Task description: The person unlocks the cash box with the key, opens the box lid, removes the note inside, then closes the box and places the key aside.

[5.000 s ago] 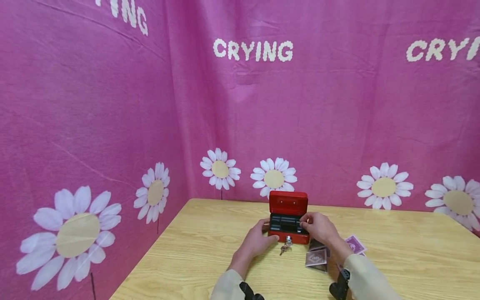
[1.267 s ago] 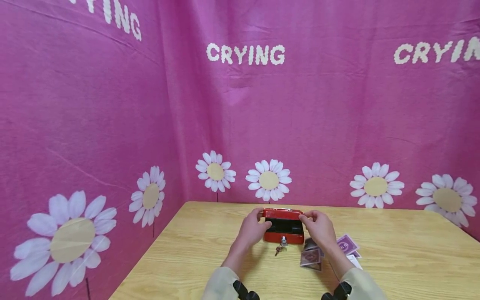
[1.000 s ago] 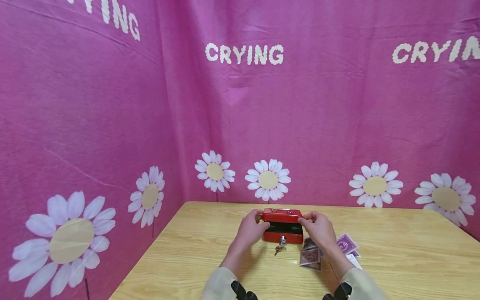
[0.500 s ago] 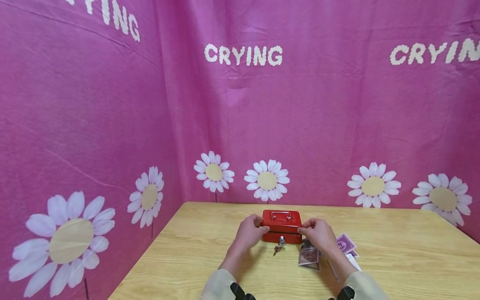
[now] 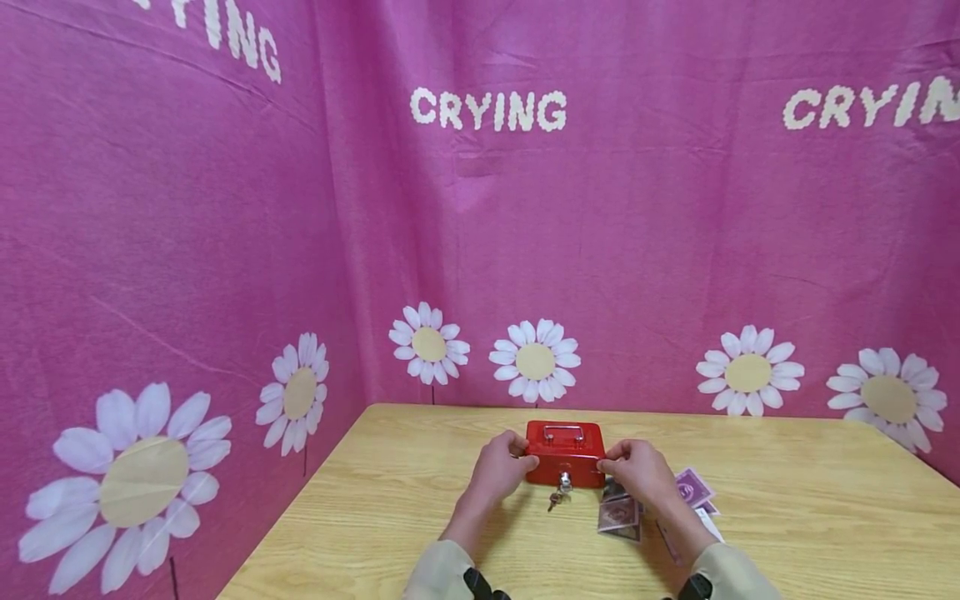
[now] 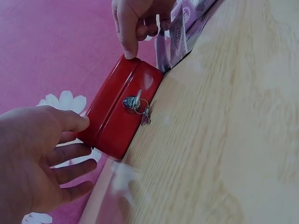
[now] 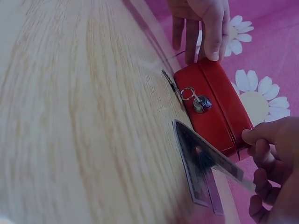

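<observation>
A red metal cash box (image 5: 565, 454) sits on the table with its lid down and its handle flat on top. A key stands in the round front lock (image 6: 132, 102), and more keys (image 7: 171, 83) hang from its ring. My left hand (image 5: 501, 465) holds the lid's left end, thumb at the front corner, with the other fingers spread in the left wrist view. At the opposite end my right hand (image 5: 637, 471) pinches the lid's corner, thumb in front, its lower fingers curled. The inside of the box is hidden.
Folded purple-brown banknotes (image 5: 619, 513) stand just right of the box's front. More purple notes (image 5: 694, 488) lie beyond, partly behind my right forearm. A pink flowered curtain (image 5: 637, 250) hangs behind the wooden table (image 5: 420, 442).
The lid stood upright 5 seconds ago with my right hand inside the box. Both hands have since swung it forward and down; the last narrow gap closed within the final half second.
</observation>
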`<state>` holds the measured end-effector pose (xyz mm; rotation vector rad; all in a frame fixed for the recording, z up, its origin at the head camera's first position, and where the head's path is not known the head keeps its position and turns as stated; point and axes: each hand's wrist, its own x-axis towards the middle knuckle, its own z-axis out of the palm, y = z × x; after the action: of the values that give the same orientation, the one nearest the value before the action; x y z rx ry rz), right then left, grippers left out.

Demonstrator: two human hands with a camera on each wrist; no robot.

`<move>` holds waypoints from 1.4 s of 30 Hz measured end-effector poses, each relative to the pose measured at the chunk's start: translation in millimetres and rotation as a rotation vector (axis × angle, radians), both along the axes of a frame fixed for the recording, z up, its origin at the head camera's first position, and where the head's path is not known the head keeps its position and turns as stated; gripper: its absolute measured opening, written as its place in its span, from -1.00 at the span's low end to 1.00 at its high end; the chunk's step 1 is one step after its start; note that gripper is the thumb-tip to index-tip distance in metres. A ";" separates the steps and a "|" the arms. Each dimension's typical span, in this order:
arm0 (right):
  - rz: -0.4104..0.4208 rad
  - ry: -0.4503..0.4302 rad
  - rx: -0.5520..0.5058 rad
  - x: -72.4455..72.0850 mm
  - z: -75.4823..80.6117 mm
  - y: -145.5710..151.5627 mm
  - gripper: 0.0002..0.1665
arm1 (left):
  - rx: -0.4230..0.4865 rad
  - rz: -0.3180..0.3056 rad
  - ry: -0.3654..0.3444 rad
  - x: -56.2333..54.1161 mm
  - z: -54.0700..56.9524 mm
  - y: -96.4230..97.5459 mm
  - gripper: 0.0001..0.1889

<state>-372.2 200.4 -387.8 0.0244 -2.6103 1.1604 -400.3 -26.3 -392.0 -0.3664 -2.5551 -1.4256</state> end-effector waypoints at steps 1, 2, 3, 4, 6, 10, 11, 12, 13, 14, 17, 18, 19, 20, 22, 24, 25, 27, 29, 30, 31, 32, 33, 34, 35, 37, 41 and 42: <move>0.002 -0.001 0.000 0.3 0.2 0.0 -0.81 | -0.006 0.001 0.000 0.1 -0.2 -0.2 -0.80; 0.004 -0.002 -0.001 0.5 0.4 0.0 -0.81 | -0.013 0.002 -0.001 0.3 0.1 -0.4 -0.80; 0.005 -0.004 -0.001 0.5 0.5 0.1 -0.81 | -0.020 0.003 -0.003 0.5 0.4 -0.6 -0.80; 0.006 -0.005 0.001 0.2 0.3 0.2 -0.81 | -0.029 0.002 -0.006 0.6 0.7 -1.0 -0.80; 0.004 -0.007 0.005 -0.6 0.3 0.4 -0.82 | -0.051 0.002 -0.007 0.5 1.8 -1.5 -0.81; 0.002 0.006 0.033 -2.7 1.5 0.1 -0.82 | -0.087 0.005 -0.011 -1.0 5.4 -2.1 -0.81; 0.002 0.006 0.041 -2.9 2.0 -0.1 -0.82 | -0.096 0.008 -0.012 -1.5 6.0 -2.2 -0.81; 0.000 0.006 0.048 -3.3 2.2 -0.1 -0.82 | -0.102 0.011 -0.014 -2.0 6.6 -2.2 -0.81; 0.000 0.006 0.056 -3.5 2.4 -0.1 -0.82 | -0.106 0.012 -0.017 -2.5 7.0 -2.1 -0.81; -0.001 0.006 0.065 -3.6 2.5 0.0 -0.82 | -0.111 0.014 -0.021 -2.7 7.4 -2.0 -0.81; -0.001 0.000 0.083 -3.5 3.0 0.8 -0.81 | -0.123 0.018 -0.025 -4.0 6.5 -1.4 -0.80; -0.001 -0.001 0.093 -3.4 3.1 1.4 -0.80 | -0.126 0.019 -0.024 -4.3 6.1 -1.1 -0.80; -0.002 -0.001 0.104 -3.0 3.5 2.0 -0.80 | -0.126 0.017 -0.025 -4.4 5.7 -0.9 -0.80; -0.007 -0.002 0.115 -2.6 3.7 2.9 -0.79 | -0.128 0.013 -0.022 -4.5 5.3 -0.7 -0.80; -0.014 -0.003 0.134 -2.0 3.7 5.0 -0.78 | -0.128 0.003 -0.016 -5.1 4.3 -0.3 -0.81; -0.017 -0.004 0.145 -1.1 3.4 6.8 -0.77 | -0.134 -0.003 -0.017 -5.8 3.8 -0.2 -0.81; -0.016 -0.003 0.149 -0.6 3.3 7.4 -0.77 | -0.137 -0.004 -0.023 -6.0 4.0 -0.2 -0.82; -0.014 0.005 0.154 -0.1 3.0 8.3 -0.77 | -0.151 0.001 -0.028 -7.0 4.7 -0.2 -0.83; -0.018 0.016 0.158 0.9 3.4 8.4 -0.77 | -0.164 0.006 -0.033 -7.9 5.8 -0.2 -0.84; -0.023 0.021 0.159 1.2 3.8 8.2 -0.78 | -0.170 0.008 -0.032 -8.2 6.4 -0.1 -0.84; -0.030 0.030 0.164 1.5 4.5 7.6 -0.78 | -0.175 0.008 -0.027 -8.3 6.8 -0.1 -0.85; -0.035 0.038 0.169 1.7 5.3 6.7 -0.79 | -0.179 0.008 -0.021 -8.6 7.0 0.0 -0.86; -0.037 0.043 0.172 2.1 6.4 5.4 -0.80 | -0.183 0.009 -0.017 -9.1 7.1 0.1 -0.87; -0.038 0.048 0.176 2.5 7.7 3.8 -0.81 | -0.190 0.011 -0.010 -9.0 7.3 -0.1 -0.87; -0.035 0.052 0.178 3.0 8.6 2.0 -0.81 | -0.195 0.011 -0.005 -9.1 7.7 -0.4 -0.87; -0.023 0.057 0.179 3.8 9.7 -2.1 -0.82 | -0.204 0.009 -0.007 -8.6 8.6 -1.3 -0.86; 0.013 0.059 0.169 6.4 8.0 -10.7 -0.84 | -0.234 -0.003 -0.038 -7.4 11.6 -3.0 -0.81; 0.023 0.054 0.162 6.8 7.0 -12.8 -0.84 | -0.241 -0.006 -0.045 -7.1 11.9 -3.1 -0.79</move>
<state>-365.3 187.5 -380.8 0.1180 -2.6554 0.9396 -407.4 -29.5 -380.0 -0.3811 -2.7714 -1.1413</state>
